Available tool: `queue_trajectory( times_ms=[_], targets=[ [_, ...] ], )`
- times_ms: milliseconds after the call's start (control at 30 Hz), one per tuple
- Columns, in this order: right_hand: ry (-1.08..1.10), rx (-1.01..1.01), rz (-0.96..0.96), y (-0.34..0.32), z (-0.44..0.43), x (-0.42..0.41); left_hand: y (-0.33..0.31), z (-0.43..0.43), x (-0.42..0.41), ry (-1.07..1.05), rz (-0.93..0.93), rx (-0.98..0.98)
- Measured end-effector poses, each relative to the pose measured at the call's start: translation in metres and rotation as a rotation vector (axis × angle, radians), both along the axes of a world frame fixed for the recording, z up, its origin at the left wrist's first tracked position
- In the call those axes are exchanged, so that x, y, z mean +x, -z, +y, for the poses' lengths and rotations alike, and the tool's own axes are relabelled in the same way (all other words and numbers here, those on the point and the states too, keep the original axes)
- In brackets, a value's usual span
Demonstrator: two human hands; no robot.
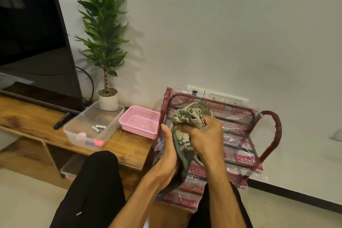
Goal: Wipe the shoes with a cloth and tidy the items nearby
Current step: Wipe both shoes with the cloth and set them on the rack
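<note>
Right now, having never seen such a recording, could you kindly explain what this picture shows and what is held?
No machine here: a person wears one camera on the head, looking down at their own bare hands. The left hand holds a grey-green shoe; the right hand grips a bunched beige patterned cloth against it. Behind stands a red metal rack wrapped in clear plastic. The wooden bench bears a clear plastic tub with small batteries, a pink plastic basket and a green plant in a white pot.
</note>
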State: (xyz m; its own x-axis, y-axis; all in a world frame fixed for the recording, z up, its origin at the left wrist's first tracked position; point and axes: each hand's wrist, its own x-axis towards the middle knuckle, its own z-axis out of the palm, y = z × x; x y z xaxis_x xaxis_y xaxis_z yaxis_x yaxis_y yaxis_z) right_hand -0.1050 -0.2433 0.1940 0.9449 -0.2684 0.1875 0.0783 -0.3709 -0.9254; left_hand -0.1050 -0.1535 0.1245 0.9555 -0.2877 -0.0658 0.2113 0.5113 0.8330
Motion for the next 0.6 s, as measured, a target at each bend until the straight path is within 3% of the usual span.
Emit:
queue_trajectory(
  times_ms=[67,133,333,600],
  targets=[
    [0.096,-0.122,-0.046,0.002,0.005,0.001,0.001,0.0,-0.002,0.032,0.009,0.004],
    [0.031,-0.154,-0.003,-0.001,0.007,-0.001,0.003,0.002,-0.003,0.036,0.039,-0.035],
    [-0.312,0.177,0.153,-0.011,-0.007,-0.009,0.002,0.006,-0.006,0.042,0.062,-0.193],
    [-0.573,0.1,0.328,-0.028,-0.029,-0.019,0.001,0.002,-0.01,0.076,0.112,-0.327]
  ],
)
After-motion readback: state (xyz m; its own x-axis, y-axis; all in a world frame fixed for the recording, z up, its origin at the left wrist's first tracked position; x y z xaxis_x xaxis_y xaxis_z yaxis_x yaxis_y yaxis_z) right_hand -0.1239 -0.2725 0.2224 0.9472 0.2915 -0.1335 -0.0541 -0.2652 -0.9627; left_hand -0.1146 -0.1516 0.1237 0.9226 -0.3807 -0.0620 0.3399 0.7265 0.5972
